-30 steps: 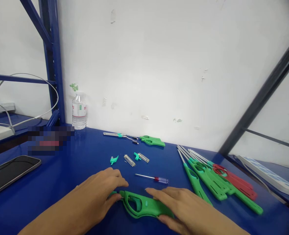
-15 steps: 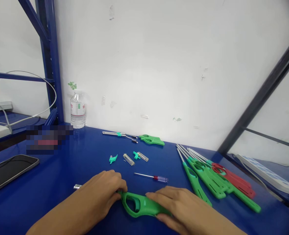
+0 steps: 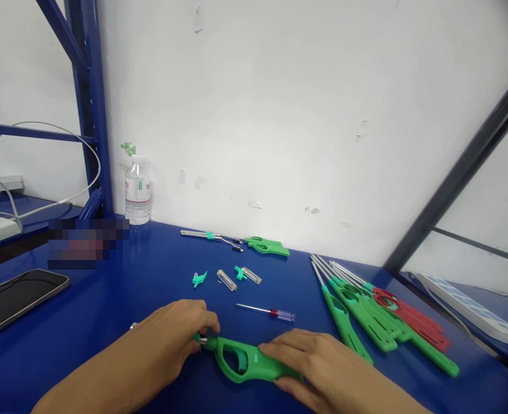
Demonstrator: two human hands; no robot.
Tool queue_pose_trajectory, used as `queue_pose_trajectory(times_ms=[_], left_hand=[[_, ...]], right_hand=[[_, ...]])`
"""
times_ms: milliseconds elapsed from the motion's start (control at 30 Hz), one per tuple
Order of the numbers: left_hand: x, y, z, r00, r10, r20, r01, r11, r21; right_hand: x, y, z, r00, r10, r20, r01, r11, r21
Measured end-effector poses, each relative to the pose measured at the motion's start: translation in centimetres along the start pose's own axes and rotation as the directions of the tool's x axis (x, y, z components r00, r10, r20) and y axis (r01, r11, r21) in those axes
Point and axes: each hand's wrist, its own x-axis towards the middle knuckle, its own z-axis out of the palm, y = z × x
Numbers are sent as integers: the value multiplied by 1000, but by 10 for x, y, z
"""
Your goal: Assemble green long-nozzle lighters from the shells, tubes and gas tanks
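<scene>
My right hand [image 3: 308,365] is closed around the rear of a green lighter handle [image 3: 254,361], with its finger opening facing left. My left hand [image 3: 189,328] pinches the lighter's nozzle tube [image 3: 133,326], which is mostly hidden under the hand and forearm. Between nozzle and handle a short gap shows a thin inner piece [image 3: 203,340]. Beyond the hands lies a screwdriver [image 3: 275,313] with a clear purple handle. A teal trigger [image 3: 199,279], a clear fuel tank [image 3: 227,280] and another tank with a teal part [image 3: 250,275] lie farther back.
At right several green lighters [image 3: 344,322] and red lighters [image 3: 418,319] lie fanned out. By the wall are a loose metal tube with wires [image 3: 202,234] and green handle shells [image 3: 266,246]. A water bottle [image 3: 138,192] stands back left; a phone [image 3: 16,299] lies left.
My left hand has shifted slightly left with the nozzle tube, opening a gap from the green handle. My right hand stays almost still.
</scene>
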Motion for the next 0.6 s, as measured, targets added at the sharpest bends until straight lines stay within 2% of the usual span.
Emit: queue_pose_trajectory(times_ms=[300, 600], left_hand=[[-2, 8, 0, 999, 47, -14, -47, 998, -41], [4, 4, 7, 997, 68, -38, -68, 998, -5]], right_hand=[[2, -1, -5, 994, 34, 104, -34, 999, 7], [5, -5, -3, 997, 36, 63, -36, 999, -5]])
